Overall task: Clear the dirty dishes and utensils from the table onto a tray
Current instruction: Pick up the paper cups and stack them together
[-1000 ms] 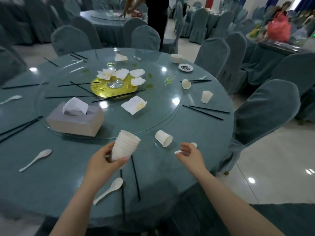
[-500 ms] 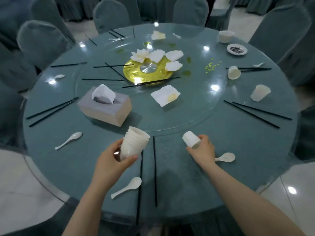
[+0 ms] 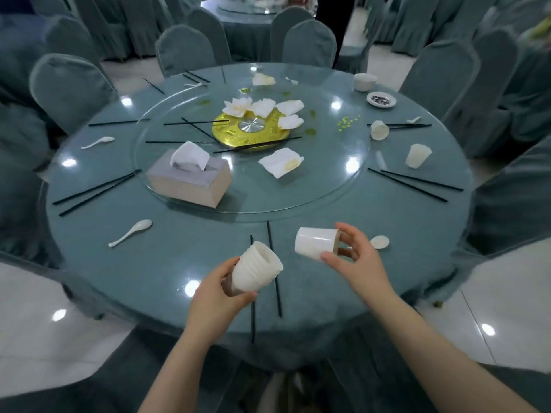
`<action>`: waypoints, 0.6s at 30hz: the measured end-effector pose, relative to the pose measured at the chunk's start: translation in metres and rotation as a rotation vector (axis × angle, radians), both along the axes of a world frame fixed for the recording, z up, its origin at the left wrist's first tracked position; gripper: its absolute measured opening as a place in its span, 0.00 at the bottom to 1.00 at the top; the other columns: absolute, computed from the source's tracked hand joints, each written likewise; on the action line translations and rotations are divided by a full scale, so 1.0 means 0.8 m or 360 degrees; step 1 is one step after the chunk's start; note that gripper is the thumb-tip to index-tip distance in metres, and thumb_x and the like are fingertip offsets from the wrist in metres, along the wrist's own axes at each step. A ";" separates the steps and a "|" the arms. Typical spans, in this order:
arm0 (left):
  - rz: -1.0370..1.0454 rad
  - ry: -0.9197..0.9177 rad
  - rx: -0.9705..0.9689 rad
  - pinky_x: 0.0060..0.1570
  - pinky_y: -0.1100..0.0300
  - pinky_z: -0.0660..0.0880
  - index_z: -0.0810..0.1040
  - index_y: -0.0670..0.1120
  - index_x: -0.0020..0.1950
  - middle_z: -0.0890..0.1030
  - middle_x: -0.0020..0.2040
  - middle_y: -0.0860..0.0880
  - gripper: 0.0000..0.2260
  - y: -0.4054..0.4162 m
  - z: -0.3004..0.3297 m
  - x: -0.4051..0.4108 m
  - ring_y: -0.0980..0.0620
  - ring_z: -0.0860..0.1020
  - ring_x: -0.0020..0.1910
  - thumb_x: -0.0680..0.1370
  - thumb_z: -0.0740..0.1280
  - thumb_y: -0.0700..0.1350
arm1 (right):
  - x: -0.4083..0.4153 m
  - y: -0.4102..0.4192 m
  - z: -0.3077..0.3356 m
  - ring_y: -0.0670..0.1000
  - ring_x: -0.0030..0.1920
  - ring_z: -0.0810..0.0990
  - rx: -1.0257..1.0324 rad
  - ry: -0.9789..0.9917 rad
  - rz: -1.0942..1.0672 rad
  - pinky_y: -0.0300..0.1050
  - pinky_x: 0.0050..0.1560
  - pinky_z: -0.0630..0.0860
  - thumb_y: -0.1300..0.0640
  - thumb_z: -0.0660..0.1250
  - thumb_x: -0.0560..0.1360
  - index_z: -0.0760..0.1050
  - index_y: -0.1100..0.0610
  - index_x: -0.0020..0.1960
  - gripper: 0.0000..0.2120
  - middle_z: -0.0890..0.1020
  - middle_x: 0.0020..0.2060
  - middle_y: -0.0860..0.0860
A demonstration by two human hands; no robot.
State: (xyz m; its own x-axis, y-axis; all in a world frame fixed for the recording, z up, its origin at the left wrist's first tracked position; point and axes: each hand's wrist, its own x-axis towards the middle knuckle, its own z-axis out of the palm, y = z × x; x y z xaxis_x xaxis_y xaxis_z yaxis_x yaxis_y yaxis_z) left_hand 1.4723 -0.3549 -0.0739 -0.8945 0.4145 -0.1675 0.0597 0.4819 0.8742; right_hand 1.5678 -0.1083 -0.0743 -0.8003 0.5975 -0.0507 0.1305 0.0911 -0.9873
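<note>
Round teal table (image 3: 167,263), covered chairs (image 3: 68,84) around; left hand (image 3: 217,296) grips stacked cups (image 3: 256,268), right hand (image 3: 354,260) pinches cup (image 3: 316,242).

Open tabletop (image 3: 179,263) left of the left hand (image 3: 214,305), w/ only a spoon (image 3: 131,232) near the glass turntable (image 3: 343,192) rim; two chopsticks (image 3: 274,269) lie under & between the hands, flat, no real block; right hand (image 3: 357,263) has a spoon bowl (image 3: 380,242) just beside it; further right, a chopstick pair (image 3: 417,183) & tipped cups (image 3: 417,156) crowd the edge; tissue box (image 3: 190,181) stands tall on the turntable, blocking a straight reach to the centre-left; chairs (image 3: 68,84) ring the table.
</note>
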 end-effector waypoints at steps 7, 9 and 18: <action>-0.0239 0.0034 0.0072 0.49 0.63 0.75 0.74 0.64 0.58 0.80 0.52 0.63 0.28 -0.028 0.004 0.062 0.64 0.77 0.52 0.66 0.76 0.38 | 0.092 -0.067 0.033 0.43 0.54 0.79 0.0104 0.0042 0.0078 0.38 0.50 0.77 0.55 0.77 0.67 0.74 0.36 0.58 0.25 0.78 0.59 0.42; -0.0346 0.0097 0.0068 0.46 0.70 0.73 0.73 0.67 0.55 0.80 0.51 0.63 0.29 -0.024 0.011 0.083 0.66 0.77 0.51 0.65 0.75 0.37 | 0.122 -0.075 0.038 0.43 0.54 0.79 0.0102 -0.0026 0.0103 0.38 0.50 0.77 0.53 0.77 0.66 0.73 0.36 0.59 0.25 0.78 0.59 0.42; -0.0929 0.0289 0.0040 0.57 0.59 0.73 0.75 0.67 0.58 0.80 0.55 0.63 0.30 0.048 0.054 0.177 0.62 0.77 0.55 0.63 0.77 0.43 | 0.254 -0.050 0.073 0.41 0.55 0.79 0.0153 -0.0173 0.0048 0.39 0.57 0.76 0.53 0.72 0.73 0.73 0.42 0.61 0.18 0.79 0.58 0.46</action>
State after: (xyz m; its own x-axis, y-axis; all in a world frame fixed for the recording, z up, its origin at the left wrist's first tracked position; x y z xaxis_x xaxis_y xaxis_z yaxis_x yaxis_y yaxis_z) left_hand 1.6139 -0.3162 -0.0304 -0.5318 0.8467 -0.0175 0.4570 0.3043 0.8358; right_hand 1.7709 -0.1486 -0.0159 -0.8108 0.5796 -0.0816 0.2318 0.1900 -0.9540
